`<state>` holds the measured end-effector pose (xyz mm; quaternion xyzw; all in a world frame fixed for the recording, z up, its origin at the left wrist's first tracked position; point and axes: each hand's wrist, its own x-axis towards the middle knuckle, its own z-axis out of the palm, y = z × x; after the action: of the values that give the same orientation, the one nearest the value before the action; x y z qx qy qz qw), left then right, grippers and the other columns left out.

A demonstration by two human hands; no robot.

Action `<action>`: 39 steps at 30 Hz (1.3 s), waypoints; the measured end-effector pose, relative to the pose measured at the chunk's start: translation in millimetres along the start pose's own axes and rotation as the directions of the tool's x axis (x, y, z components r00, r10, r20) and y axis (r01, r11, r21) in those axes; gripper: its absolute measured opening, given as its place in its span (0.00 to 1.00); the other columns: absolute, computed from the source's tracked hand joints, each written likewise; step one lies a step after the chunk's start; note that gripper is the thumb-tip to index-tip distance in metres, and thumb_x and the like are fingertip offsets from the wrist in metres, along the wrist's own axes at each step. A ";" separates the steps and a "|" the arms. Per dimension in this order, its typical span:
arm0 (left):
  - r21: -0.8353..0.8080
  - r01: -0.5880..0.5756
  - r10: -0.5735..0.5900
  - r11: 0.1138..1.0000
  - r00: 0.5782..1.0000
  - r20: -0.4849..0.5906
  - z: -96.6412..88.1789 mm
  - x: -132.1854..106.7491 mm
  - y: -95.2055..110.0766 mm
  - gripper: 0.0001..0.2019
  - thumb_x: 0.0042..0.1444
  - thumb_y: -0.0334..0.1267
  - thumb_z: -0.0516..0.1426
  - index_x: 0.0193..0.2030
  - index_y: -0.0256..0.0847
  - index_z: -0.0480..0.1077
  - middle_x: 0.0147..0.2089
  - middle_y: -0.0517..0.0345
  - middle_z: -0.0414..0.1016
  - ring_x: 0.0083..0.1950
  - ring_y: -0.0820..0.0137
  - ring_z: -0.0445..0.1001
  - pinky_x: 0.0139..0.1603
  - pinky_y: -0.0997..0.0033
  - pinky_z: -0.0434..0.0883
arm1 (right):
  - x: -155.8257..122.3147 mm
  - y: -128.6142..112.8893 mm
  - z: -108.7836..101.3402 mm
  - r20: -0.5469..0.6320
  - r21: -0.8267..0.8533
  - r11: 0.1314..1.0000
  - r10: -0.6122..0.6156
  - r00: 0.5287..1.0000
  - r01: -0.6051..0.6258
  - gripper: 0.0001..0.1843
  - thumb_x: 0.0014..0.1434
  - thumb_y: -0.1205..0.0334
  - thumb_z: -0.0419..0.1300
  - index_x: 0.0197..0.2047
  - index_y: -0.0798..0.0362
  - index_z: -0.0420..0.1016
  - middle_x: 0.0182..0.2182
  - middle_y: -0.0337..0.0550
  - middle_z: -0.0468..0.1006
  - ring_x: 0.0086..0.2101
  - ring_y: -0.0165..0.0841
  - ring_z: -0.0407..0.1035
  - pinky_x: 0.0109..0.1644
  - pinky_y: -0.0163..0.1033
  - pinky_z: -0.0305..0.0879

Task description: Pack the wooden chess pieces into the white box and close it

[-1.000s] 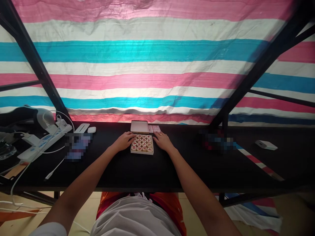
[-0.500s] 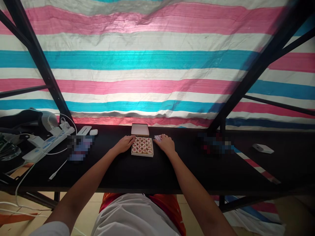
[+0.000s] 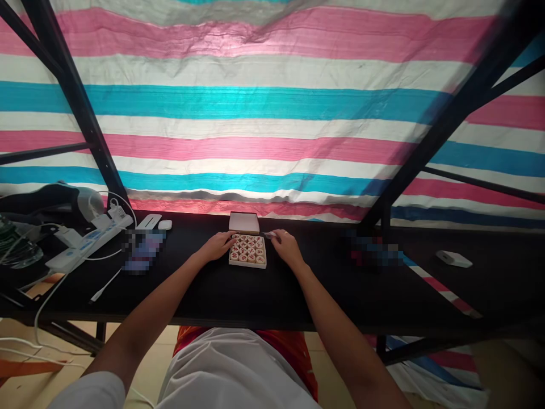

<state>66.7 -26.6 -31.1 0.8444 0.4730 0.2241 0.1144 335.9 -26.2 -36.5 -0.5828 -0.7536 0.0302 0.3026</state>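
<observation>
An open box [image 3: 247, 265] lies on the black tabletop, packed with rows of round pale Chinese chess pieces [image 3: 243, 250] marked in red. Its lid [image 3: 244, 222] is flipped back at the far side. My left hand [image 3: 217, 245] holds the box at its far left corner, fingertips at the rim. Beyond the far right corner of the box, my right hand [image 3: 286, 247] pinches a small thin sheet [image 3: 268, 234], pale in part. Most of that sheet is hidden by my fingers, and its kind does not show.
To the left are a power strip [image 3: 89, 244] with plugs and cables, a blurred phone-like item [image 3: 145, 253] and a small white case [image 3: 164, 225]. At right lie a blurred item [image 3: 370, 250] and a white device [image 3: 454, 259]. Black frame bars and a striped tarp stand behind.
My right hand has tilted the thin sheet, which now shows darker and nearer the lid. My left hand stays at the box's left edge. The view has shifted slightly.
</observation>
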 end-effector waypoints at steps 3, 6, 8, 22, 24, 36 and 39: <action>0.012 -0.008 0.008 1.000 1.000 0.003 -0.1 0.2 0.5 0.25 0.63 0.50 0.42 0.59 0.38 0.62 0.51 0.48 0.72 0.52 0.61 0.69 0.53 0.63 0.65 | -5.3 -21.1 1.0 -0.064 0.179 0.965 -0.180 0.982 0.189 0.15 0.62 0.59 0.47 0.45 0.53 0.72 0.41 0.46 0.75 0.41 0.34 0.69 0.47 0.37 0.63; 0.017 -0.018 0.018 1.000 1.000 0.009 0.3 0.4 0.1 0.23 0.63 0.49 0.43 0.58 0.39 0.63 0.53 0.50 0.72 0.52 0.61 0.69 0.54 0.62 0.65 | -13.6 -43.8 3.3 0.006 0.266 0.922 -0.293 0.956 0.281 0.16 0.62 0.55 0.49 0.47 0.50 0.73 0.43 0.45 0.76 0.42 0.34 0.70 0.48 0.37 0.64; 0.024 -0.022 0.022 0.999 1.000 0.012 0.6 0.4 -0.2 0.22 0.63 0.47 0.43 0.58 0.39 0.63 0.54 0.50 0.71 0.52 0.61 0.69 0.54 0.62 0.64 | -17.8 -52.7 4.2 0.079 0.272 0.910 -0.346 0.935 0.314 0.19 0.59 0.51 0.54 0.50 0.49 0.72 0.45 0.46 0.76 0.43 0.35 0.70 0.49 0.39 0.64; 0.006 -0.049 0.049 0.999 0.996 -0.079 3.5 0.3 2.0 0.20 0.63 0.47 0.44 0.54 0.40 0.68 0.48 0.50 0.70 0.52 0.63 0.68 0.56 0.61 0.64 | -12.3 -46.2 9.3 0.183 0.137 0.887 -0.459 0.869 0.440 0.20 0.55 0.68 0.52 0.49 0.50 0.75 0.48 0.43 0.76 0.51 0.36 0.65 0.57 0.43 0.56; 0.009 -0.094 0.094 0.996 0.990 -0.106 2.1 -0.7 4.8 0.20 0.62 0.48 0.46 0.52 0.41 0.69 0.48 0.50 0.69 0.53 0.63 0.67 0.57 0.62 0.63 | -14.6 -50.2 10.1 0.172 0.055 0.916 -0.402 0.900 0.398 0.18 0.56 0.64 0.53 0.49 0.50 0.75 0.48 0.45 0.76 0.50 0.38 0.65 0.55 0.44 0.57; -0.034 -0.116 0.117 0.993 0.993 0.016 9.6 -1.4 4.0 0.20 0.59 0.46 0.50 0.56 0.43 0.68 0.58 0.48 0.62 0.60 0.60 0.61 0.63 0.59 0.57 | -2.6 -22.5 17.6 -0.003 0.186 0.973 -0.135 0.991 0.133 0.20 0.62 0.64 0.44 0.49 0.51 0.73 0.45 0.45 0.74 0.46 0.35 0.65 0.54 0.41 0.60; -0.093 -0.086 0.084 0.992 0.996 -0.021 10.5 1.7 -2.2 0.20 0.63 0.43 0.44 0.58 0.43 0.65 0.58 0.50 0.61 0.61 0.64 0.60 0.64 0.63 0.57 | 2.5 -2.5 23.8 0.069 0.081 0.995 -0.072 0.995 0.067 0.26 0.57 0.73 0.44 0.55 0.54 0.69 0.51 0.48 0.70 0.48 0.36 0.64 0.55 0.41 0.59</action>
<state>71.0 -23.7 -40.7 0.8555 0.4264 0.2578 0.1405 321.7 -17.5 -53.9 -0.5425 -0.7820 0.0701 0.2988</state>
